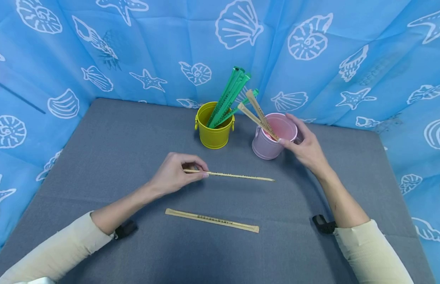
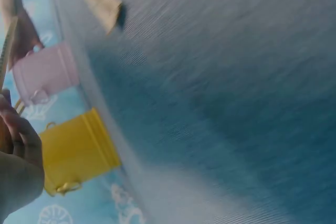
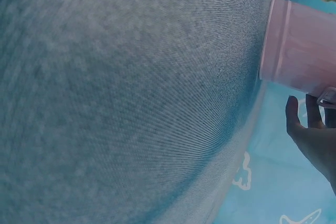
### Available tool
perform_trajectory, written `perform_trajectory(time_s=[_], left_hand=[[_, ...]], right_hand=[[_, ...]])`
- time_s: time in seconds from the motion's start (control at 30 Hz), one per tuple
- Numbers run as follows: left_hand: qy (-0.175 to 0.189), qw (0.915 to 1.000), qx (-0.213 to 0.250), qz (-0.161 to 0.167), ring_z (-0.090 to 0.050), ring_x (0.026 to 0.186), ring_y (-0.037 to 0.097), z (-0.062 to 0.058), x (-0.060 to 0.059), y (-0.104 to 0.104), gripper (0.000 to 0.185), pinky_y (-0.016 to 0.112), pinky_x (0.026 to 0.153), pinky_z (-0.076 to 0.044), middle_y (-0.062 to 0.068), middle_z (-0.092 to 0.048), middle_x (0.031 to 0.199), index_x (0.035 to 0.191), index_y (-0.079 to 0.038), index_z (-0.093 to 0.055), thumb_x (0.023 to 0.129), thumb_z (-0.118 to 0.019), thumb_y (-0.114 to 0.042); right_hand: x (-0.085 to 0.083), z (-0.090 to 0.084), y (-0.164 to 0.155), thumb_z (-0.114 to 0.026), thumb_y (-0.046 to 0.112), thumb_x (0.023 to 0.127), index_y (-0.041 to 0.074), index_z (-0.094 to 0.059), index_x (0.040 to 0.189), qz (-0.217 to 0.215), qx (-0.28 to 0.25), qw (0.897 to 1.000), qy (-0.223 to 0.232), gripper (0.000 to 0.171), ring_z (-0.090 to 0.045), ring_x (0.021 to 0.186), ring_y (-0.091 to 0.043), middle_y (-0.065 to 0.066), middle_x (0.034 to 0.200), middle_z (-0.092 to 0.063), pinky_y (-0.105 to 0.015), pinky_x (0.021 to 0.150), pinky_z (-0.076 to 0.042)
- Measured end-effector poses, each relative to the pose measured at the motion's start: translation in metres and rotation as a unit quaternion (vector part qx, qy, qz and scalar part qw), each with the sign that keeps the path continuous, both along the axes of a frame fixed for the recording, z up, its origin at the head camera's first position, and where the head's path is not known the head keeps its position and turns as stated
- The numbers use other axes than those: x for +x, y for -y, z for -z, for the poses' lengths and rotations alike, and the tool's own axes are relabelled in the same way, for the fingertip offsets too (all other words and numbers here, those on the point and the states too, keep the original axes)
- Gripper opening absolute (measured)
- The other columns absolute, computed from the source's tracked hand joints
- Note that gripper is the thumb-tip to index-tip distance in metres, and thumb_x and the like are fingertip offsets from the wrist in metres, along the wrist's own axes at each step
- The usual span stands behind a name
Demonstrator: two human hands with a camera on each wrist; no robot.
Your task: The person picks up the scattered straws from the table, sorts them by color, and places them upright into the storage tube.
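Note:
Between thumb and fingers, my left hand (image 1: 175,173) pinches one end of a tan paper-wrapped straw (image 1: 237,176), held roughly level and pointing right. My right hand (image 1: 308,148) grips the rim of the small pink bucket (image 1: 267,148), thumb at the front and fingers at the back right. Two tan wrapped straws (image 1: 256,112) stand in that bucket, leaning left. Another tan wrapped straw (image 1: 213,220), printed with dark lettering, lies on the table nearer to me. In the right wrist view, fingers (image 3: 313,114) meet the bucket's side by its handle.
Left of the pink bucket stands a yellow bucket (image 1: 214,136) with several green wrapped straws (image 1: 228,96) leaning right. Grey cloth covers the table (image 1: 99,157). A blue curtain (image 1: 163,47) with white shell patterns hangs behind and at both sides.

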State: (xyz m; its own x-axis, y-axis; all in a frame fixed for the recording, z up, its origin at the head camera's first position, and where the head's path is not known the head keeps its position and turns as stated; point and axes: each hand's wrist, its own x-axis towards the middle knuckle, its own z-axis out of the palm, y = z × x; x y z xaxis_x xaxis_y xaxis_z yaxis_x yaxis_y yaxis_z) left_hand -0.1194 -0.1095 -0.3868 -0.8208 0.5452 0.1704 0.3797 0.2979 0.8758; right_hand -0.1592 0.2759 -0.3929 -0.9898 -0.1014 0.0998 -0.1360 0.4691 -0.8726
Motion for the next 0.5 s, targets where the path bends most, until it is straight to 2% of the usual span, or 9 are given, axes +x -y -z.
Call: perform_trajectory(time_s=[0.07, 0.2, 0.33, 0.5], left_hand=[[0.003, 0.9999, 0.011, -0.009, -0.064, 0.065, 0.016, -0.005, -0.003, -0.001, 0.008, 0.028, 0.056, -0.052, -0.008, -0.07, 0.082, 0.092, -0.019, -0.076, 0.086, -0.08, -0.016], [0.005, 0.9993, 0.031, -0.021, -0.064, 0.059, 0.021, -0.013, -0.009, -0.002, 0.008, 0.031, 0.051, -0.053, 0.0, -0.071, 0.085, 0.096, -0.015, -0.075, 0.089, -0.076, -0.011], [-0.012, 0.9979, 0.058, -0.026, -0.066, 0.063, 0.02, -0.021, -0.016, -0.001, 0.01, 0.031, 0.058, -0.056, 0.007, -0.07, 0.09, 0.099, -0.011, -0.074, 0.092, -0.07, -0.005], [-0.06, 0.9942, 0.086, -0.021, -0.068, 0.077, 0.013, -0.028, -0.024, -0.003, 0.011, 0.03, 0.07, -0.058, 0.0, -0.07, 0.093, 0.1, -0.012, -0.076, 0.091, -0.072, -0.005]], right_hand=[[0.0, 0.001, 0.0, -0.075, 0.017, 0.09, 0.023, -0.035, 0.155, 0.002, 0.002, 1.0, 0.002, 0.076, -0.042, 0.137, -0.027, -0.01, 0.154, -0.039, -0.031, 0.11, -0.037], [0.0, 0.001, 0.0, -0.075, 0.016, 0.09, 0.022, -0.034, 0.156, 0.005, 0.003, 1.0, 0.008, 0.077, -0.041, 0.137, -0.028, -0.01, 0.154, -0.038, -0.038, 0.111, -0.037], [-0.001, 0.001, 0.0, -0.075, 0.015, 0.09, 0.021, -0.034, 0.156, 0.006, 0.0, 1.0, 0.008, 0.077, -0.041, 0.137, -0.029, -0.011, 0.155, -0.038, -0.043, 0.111, -0.036], [-0.001, 0.001, 0.0, -0.075, 0.013, 0.09, 0.021, -0.035, 0.155, 0.006, -0.009, 1.0, 0.006, 0.077, -0.042, 0.136, -0.029, -0.011, 0.154, -0.038, -0.038, 0.111, -0.037]])
